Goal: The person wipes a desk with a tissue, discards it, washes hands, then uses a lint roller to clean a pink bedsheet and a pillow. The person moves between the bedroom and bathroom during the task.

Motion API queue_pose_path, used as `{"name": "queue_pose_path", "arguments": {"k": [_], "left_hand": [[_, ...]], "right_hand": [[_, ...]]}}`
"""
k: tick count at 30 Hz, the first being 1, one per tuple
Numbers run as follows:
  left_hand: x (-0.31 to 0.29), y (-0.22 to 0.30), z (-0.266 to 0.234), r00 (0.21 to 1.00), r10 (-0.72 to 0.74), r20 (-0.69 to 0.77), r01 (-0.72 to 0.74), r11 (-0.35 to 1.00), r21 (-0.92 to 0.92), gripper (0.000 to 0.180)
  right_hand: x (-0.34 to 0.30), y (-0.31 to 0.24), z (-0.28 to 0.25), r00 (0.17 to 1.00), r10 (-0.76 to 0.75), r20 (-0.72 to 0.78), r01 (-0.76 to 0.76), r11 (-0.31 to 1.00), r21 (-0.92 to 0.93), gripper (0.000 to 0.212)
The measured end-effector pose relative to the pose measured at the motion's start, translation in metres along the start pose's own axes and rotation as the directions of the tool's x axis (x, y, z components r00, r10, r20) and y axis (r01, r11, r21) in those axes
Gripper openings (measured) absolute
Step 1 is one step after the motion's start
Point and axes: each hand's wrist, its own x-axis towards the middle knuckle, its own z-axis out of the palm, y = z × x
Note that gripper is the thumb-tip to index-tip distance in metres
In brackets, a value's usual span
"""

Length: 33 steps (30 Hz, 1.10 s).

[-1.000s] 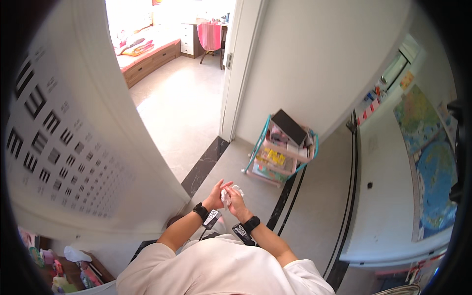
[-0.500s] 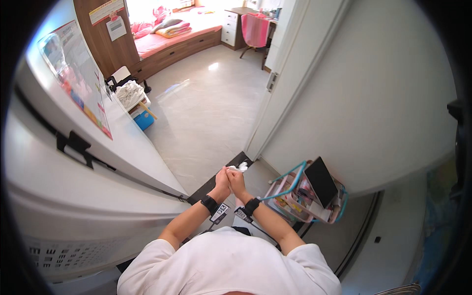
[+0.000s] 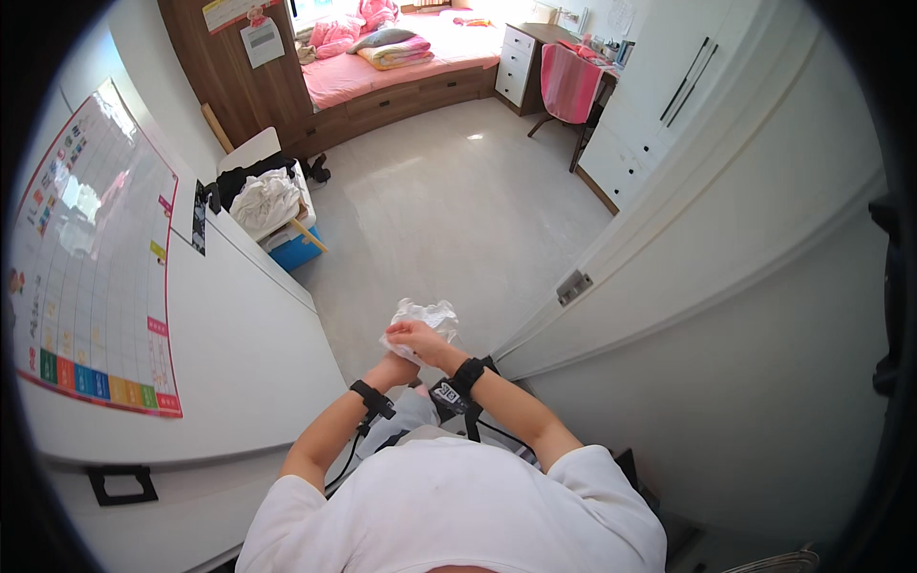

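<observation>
One bare right hand pinched crumpled thin white sheet, probably to hold loose folds together; left hand underneath, perhaps supporting; couldn't tell its grip from here.

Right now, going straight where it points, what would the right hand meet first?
Past the crumpled white item it holds, the right hand would probably meet the white panel at left; depth is unclear.

Room over the floor ahead of the right fingers, white panel along the left, doorframe at right, clothes pile beyond the panel, pink-draped chair far right.
</observation>
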Motion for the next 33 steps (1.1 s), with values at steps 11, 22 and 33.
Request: {"name": "queue_pose_path", "arguments": {"k": [11,22,33], "left_hand": [[0.199,-0.229,-0.095,0.964,-0.166,-0.208,0.082,0.929,-0.361,0.028],[0.451,-0.352,-0.123,0.957,-0.227,0.180,-0.022,-0.677,-0.736,0.052],[0.679,-0.531,-0.232,0.770,-0.634,-0.064,0.153,0.280,-0.948,0.041]], "right_hand": [[0.211,-0.124,-0.130,0.998,0.049,-0.029,-0.049,0.999,-0.003,0.015],[0.388,-0.195,-0.279,0.912,0.100,-0.398,0.125,0.856,0.502,0.023],[0.593,-0.335,-0.467,0.944,0.077,-0.320,0.042,0.936,0.349,0.024]]}}
